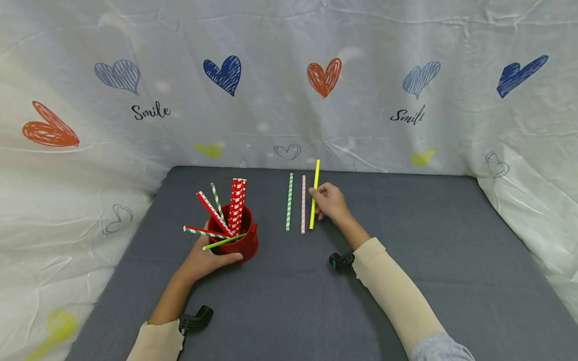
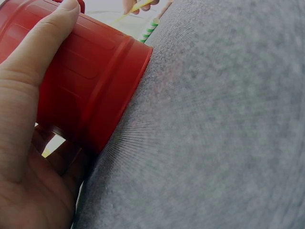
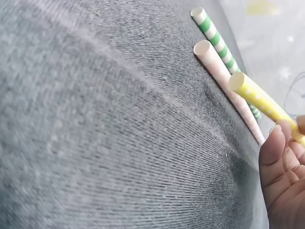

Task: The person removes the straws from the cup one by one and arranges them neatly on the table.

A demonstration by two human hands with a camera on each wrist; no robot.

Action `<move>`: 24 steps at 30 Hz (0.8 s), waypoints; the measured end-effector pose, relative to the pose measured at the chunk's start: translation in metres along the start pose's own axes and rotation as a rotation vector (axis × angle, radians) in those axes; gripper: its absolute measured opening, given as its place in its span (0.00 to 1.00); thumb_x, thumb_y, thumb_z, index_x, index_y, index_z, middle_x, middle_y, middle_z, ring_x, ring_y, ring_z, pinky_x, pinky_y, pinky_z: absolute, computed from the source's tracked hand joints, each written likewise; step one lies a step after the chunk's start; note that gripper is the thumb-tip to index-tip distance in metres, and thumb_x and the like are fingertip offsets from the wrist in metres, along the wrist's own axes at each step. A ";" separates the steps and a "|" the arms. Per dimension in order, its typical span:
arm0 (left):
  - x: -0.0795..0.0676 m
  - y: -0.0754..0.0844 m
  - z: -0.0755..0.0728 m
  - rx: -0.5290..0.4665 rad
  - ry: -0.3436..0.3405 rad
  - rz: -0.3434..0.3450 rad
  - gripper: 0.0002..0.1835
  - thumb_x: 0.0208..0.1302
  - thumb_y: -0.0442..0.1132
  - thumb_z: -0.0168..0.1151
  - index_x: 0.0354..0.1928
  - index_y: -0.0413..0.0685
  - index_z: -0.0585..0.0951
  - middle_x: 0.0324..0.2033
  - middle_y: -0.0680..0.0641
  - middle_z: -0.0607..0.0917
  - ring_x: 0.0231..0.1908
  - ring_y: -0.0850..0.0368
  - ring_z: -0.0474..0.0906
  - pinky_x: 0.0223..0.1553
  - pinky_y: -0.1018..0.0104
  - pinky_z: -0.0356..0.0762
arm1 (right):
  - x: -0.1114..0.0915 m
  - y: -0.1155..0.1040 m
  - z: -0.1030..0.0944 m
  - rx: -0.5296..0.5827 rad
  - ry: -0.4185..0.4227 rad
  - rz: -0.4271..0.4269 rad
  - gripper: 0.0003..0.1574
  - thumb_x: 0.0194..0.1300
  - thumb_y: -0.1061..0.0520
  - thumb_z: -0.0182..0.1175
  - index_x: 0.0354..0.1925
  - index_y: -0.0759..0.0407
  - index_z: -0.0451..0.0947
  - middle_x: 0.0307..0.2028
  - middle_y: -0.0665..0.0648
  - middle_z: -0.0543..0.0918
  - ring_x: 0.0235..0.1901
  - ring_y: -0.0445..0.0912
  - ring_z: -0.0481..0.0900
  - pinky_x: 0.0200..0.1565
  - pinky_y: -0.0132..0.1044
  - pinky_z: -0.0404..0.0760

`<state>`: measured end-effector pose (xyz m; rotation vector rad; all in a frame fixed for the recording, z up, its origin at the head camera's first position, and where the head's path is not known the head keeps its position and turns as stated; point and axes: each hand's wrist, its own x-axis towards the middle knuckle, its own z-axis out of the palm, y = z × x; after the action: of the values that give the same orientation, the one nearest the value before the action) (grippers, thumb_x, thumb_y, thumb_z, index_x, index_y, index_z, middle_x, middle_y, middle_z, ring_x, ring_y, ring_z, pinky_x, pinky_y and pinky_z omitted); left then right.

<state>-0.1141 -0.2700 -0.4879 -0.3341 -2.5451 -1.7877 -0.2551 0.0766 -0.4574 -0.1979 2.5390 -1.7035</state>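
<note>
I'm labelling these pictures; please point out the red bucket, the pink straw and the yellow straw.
Red bucket (image 2: 93, 78), left wrist view: its outer side wall.
Pink straw (image 1: 303, 204), head view: middle of its length.
Yellow straw (image 3: 261, 99), right wrist view: its dotted shaft.

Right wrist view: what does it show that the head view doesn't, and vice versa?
Only the right wrist view shows that the yellow straw is hollow and has pale dots. Only the head view shows the left hand gripping a red bucket of straws. Both show the right hand pinching the yellow straw, beside a pink straw and a green-striped straw.
</note>
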 end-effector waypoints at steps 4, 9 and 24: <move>-0.001 -0.001 0.000 -0.008 -0.002 -0.003 0.44 0.53 0.36 0.79 0.70 0.51 0.67 0.61 0.51 0.76 0.60 0.58 0.71 0.54 0.67 0.76 | 0.001 0.002 0.000 -0.071 -0.004 0.059 0.18 0.75 0.49 0.58 0.41 0.64 0.73 0.18 0.60 0.79 0.11 0.45 0.75 0.18 0.41 0.80; 0.000 -0.001 0.001 -0.019 -0.006 0.022 0.43 0.53 0.35 0.79 0.69 0.50 0.68 0.61 0.50 0.77 0.59 0.58 0.71 0.54 0.67 0.76 | 0.003 0.006 0.001 -0.117 -0.016 0.125 0.18 0.74 0.48 0.59 0.40 0.63 0.74 0.18 0.60 0.79 0.11 0.46 0.75 0.18 0.40 0.80; 0.001 -0.002 0.000 -0.012 -0.004 0.027 0.45 0.52 0.34 0.79 0.70 0.50 0.65 0.61 0.50 0.76 0.59 0.58 0.71 0.53 0.67 0.76 | 0.009 0.004 0.003 -0.358 -0.022 0.156 0.22 0.72 0.48 0.59 0.25 0.61 0.75 0.14 0.57 0.77 0.10 0.46 0.74 0.15 0.39 0.78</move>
<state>-0.1154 -0.2704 -0.4899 -0.3708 -2.5213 -1.7961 -0.2642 0.0742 -0.4623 -0.0362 2.7409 -1.1788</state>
